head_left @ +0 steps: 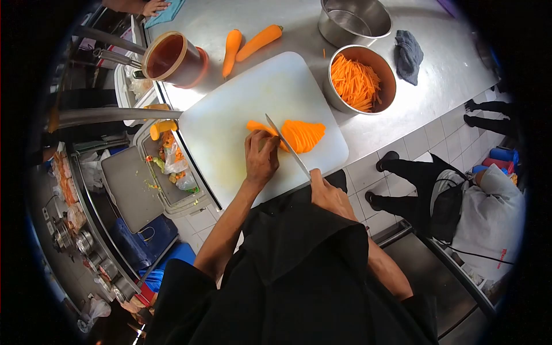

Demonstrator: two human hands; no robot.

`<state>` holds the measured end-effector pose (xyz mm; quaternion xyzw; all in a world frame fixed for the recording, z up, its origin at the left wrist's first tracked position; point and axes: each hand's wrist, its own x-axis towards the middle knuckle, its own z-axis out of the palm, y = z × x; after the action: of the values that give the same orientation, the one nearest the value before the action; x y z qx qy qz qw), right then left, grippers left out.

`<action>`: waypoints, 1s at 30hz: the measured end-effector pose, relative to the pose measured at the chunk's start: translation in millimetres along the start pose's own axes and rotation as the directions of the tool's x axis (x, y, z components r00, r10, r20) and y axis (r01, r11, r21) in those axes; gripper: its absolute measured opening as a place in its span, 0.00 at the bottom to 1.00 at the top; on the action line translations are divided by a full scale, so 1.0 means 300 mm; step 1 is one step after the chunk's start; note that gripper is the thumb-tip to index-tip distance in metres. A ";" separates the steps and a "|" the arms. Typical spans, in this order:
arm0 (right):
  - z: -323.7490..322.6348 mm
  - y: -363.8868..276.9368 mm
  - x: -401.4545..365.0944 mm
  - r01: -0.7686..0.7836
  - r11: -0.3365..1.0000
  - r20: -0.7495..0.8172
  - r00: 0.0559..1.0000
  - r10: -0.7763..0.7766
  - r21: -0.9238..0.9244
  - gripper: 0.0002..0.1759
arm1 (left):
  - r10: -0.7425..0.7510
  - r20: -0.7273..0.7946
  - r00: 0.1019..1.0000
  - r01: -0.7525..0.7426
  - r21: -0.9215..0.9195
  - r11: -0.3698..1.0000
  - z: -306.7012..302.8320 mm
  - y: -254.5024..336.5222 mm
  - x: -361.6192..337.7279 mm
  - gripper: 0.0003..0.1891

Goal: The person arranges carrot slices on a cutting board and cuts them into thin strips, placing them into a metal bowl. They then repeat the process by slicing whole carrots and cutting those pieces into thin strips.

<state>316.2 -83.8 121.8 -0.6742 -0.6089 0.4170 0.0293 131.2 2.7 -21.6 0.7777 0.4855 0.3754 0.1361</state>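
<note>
On the white cutting board (230, 115), my right hand (329, 194) grips the handle of a kitchen knife (294, 154). Its blade slants up and left, against a carrot. My left hand (261, 158) has its fingers curled and pressed on the uncut piece of carrot (256, 125), left of the blade. Right of the blade, thin carrot slices (305, 135) lie fanned in an overlapping row. Above the board, two whole carrots (259, 43) rest on the steel table. A metal pot (333, 100) of shredded carrot (355, 83) stands at the board's upper right.
Behind the pot are another steel pot (328, 29) and a dark cloth (409, 57). A brown container (184, 60) stands at the upper left. A waste bin (198, 204) sits below the board's left edge. At right is a person (489, 213); another person's hand (155, 7) touches a blue cloth (165, 14).
</note>
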 end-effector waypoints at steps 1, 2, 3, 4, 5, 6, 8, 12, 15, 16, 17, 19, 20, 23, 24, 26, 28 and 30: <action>0.004 0.011 -0.013 -0.004 1.000 -0.001 1.000 0.004 0.001 0.12 | 0.001 0.002 1.000 -0.001 -0.003 1.000 -0.002 0.000 0.000 0.13; 0.008 0.026 -0.023 0.013 0.999 -0.005 1.000 -0.014 -0.037 0.12 | -0.001 -0.001 1.000 0.001 0.001 1.000 -0.002 -0.001 0.002 0.14; 0.009 0.036 -0.029 0.029 0.997 -0.007 1.000 -0.030 -0.076 0.12 | -0.004 -0.003 1.000 0.004 0.005 1.000 -0.001 0.000 0.002 0.14; 0.004 0.034 -0.031 0.025 0.997 -0.007 1.000 -0.025 -0.078 0.12 | -0.005 -0.003 1.000 0.005 0.000 1.000 0.000 0.003 0.005 0.14; -0.003 0.026 -0.034 0.027 0.997 -0.004 1.000 -0.027 -0.074 0.11 | 0.001 0.001 1.000 -0.001 0.001 1.000 -0.003 0.005 0.006 0.14; -0.004 0.019 -0.032 0.033 0.997 -0.001 0.999 -0.033 -0.069 0.11 | 0.008 0.003 1.000 -0.008 0.006 1.000 -0.008 0.003 0.007 0.14; 0.024 0.031 0.001 0.026 0.998 0.006 1.000 -0.026 -0.065 0.11 | 0.001 0.002 1.000 -0.001 0.005 1.000 -0.012 0.010 0.016 0.14; 0.120 0.059 0.135 0.079 0.997 -0.036 0.996 -0.079 0.000 0.12 | -0.008 -0.004 1.000 0.007 -0.017 1.000 -0.010 -0.010 0.002 0.14; 0.111 0.087 0.152 0.052 0.998 0.026 0.998 -0.053 0.037 0.16 | -0.007 -0.019 1.000 0.006 -0.045 0.999 -0.016 -0.008 0.004 0.14; 0.094 0.079 0.147 0.052 0.998 0.016 0.998 -0.053 0.037 0.16 | 0.002 -0.022 1.000 -0.003 -0.047 0.999 -0.013 -0.006 0.005 0.14; 0.061 0.058 0.141 0.031 0.999 0.052 0.998 -0.033 0.041 0.16 | 0.011 -0.026 1.000 -0.012 -0.036 0.999 -0.010 -0.008 0.015 0.14; 0.017 0.016 0.092 0.006 0.999 0.108 0.994 -0.011 0.045 0.16 | 0.001 -0.021 1.000 -0.002 -0.021 1.000 -0.015 -0.003 0.005 0.14; -0.005 -0.004 0.066 0.006 1.000 0.100 0.995 -0.008 0.024 0.15 | -0.010 -0.014 1.000 0.010 -0.017 1.000 -0.014 0.002 0.005 0.14; -0.019 -0.021 0.024 -0.001 1.000 0.077 0.997 0.002 -0.014 0.14 | -0.038 -0.011 0.999 0.038 -0.019 0.999 -0.009 0.002 0.011 0.15; -0.019 -0.020 0.016 -0.016 0.999 0.055 0.998 0.017 -0.028 0.13 | -0.048 -0.010 0.999 0.048 -0.032 0.998 -0.007 0.004 0.009 0.15; -0.008 -0.006 0.013 -0.001 0.999 0.063 0.998 0.004 -0.044 0.13 | -0.055 -0.005 0.998 0.055 -0.025 0.998 -0.007 0.004 -0.002 0.15; 0.002 0.004 0.030 0.020 0.998 0.056 0.998 -0.016 -0.064 0.12 | -0.049 -0.012 0.999 0.049 -0.019 0.999 0.000 -0.011 0.015 0.16; 0.027 0.002 0.035 -0.010 0.997 0.032 0.999 0.013 -0.075 0.12 | -0.057 0.030 0.998 0.057 -0.010 0.998 -0.010 -0.006 0.006 0.16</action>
<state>310.9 -78.9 110.9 -0.6714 -0.6206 0.4050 -0.0084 128.2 4.7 -19.7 0.7682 0.5033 0.3626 0.1582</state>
